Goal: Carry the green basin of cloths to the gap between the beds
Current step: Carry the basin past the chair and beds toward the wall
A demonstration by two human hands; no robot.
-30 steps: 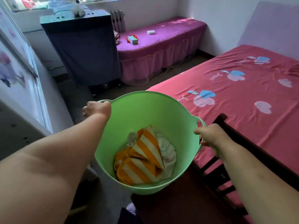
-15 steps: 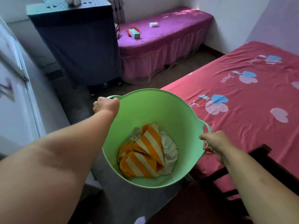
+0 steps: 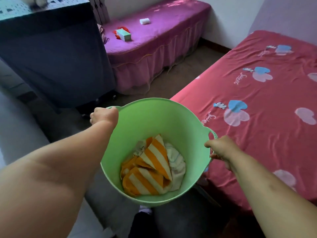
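The green basin (image 3: 164, 121) hangs in the air in front of me, held by both handles. My left hand (image 3: 103, 115) grips the handle on its far left rim. On the right rim, my right hand (image 3: 221, 148) is closed around the other handle. Inside lie an orange-and-white striped cloth (image 3: 151, 162) and a white cloth (image 3: 176, 162). The red bed (image 3: 257, 103) with heart prints lies to the right, the purple bed (image 3: 154, 36) at the back. Between them runs a strip of brown floor (image 3: 180, 76), beyond the basin.
A tall cabinet draped in dark blue cloth (image 3: 56, 57) stands at the left, beside the purple bed. A green box (image 3: 123, 34) and a small white roll (image 3: 145, 21) lie on the purple bed. A white wall (image 3: 15, 127) runs along my left.
I have moved forward along the red bed with the basin in both hands. The cabinet and purple bed look nearer, and the dark bed frame has dropped out of view.
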